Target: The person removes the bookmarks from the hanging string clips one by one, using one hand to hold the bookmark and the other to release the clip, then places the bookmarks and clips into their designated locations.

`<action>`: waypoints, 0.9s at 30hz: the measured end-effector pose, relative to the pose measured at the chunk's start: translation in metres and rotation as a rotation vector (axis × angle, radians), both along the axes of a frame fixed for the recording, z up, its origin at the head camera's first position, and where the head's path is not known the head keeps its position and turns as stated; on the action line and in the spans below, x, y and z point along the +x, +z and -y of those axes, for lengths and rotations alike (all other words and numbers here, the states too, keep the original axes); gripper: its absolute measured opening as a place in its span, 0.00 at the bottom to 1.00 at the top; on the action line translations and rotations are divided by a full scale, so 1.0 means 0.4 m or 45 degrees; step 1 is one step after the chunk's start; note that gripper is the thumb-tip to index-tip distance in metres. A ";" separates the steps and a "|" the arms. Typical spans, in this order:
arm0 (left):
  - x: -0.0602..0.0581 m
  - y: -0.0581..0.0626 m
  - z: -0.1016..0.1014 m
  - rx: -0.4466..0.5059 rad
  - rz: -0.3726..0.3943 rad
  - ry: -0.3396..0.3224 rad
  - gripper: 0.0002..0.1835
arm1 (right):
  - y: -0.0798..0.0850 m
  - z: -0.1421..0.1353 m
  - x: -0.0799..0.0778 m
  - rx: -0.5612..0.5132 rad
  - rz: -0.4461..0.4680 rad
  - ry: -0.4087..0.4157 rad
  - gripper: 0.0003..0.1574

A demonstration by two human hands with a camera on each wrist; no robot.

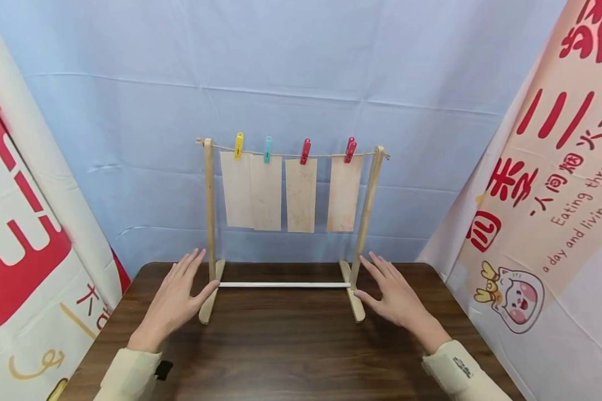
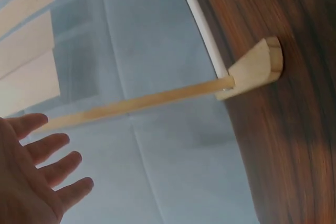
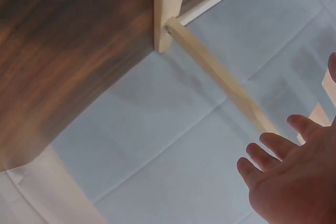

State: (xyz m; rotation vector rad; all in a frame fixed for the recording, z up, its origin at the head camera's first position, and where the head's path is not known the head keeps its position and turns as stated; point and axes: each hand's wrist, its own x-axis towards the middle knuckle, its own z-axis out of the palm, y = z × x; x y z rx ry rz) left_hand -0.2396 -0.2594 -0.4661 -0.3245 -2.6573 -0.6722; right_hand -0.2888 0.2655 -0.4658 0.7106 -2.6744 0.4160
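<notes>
A wooden rack (image 1: 210,209) stands mid-frame in the head view, four paper strips (image 1: 301,197) pegged along its string (image 1: 325,155); the left hand (image 1: 175,298), lower left, and right hand (image 1: 393,295), lower right, flank it, fingers extended, thumbs spread apart from them.

The left hand (image 1: 177,296) and right hand (image 1: 393,295) flank a wooden rack (image 1: 210,211) hung with four clipped paper strips (image 1: 301,197).

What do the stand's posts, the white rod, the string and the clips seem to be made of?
The stand's posts look like bare wood: pale tan and matt. The white rod is evenly white and smooth, perhaps plastic or painted metal; I can't tell which. The string looks like rough twine: tan, with wispy ends. The clips are probably plastic, given their bright, solid colours.
</notes>
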 end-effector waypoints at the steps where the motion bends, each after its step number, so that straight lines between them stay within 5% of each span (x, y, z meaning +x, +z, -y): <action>1: -0.002 0.002 -0.002 0.008 0.006 -0.003 0.48 | 0.004 0.002 0.000 -0.006 -0.009 0.005 0.55; 14: -0.013 0.030 -0.038 0.246 0.143 -0.026 0.46 | 0.047 0.044 0.000 -0.023 -0.021 0.051 0.56; 27: -0.042 0.064 -0.061 0.368 0.109 -0.039 0.43 | 0.099 0.081 -0.023 -0.016 -0.088 0.142 0.54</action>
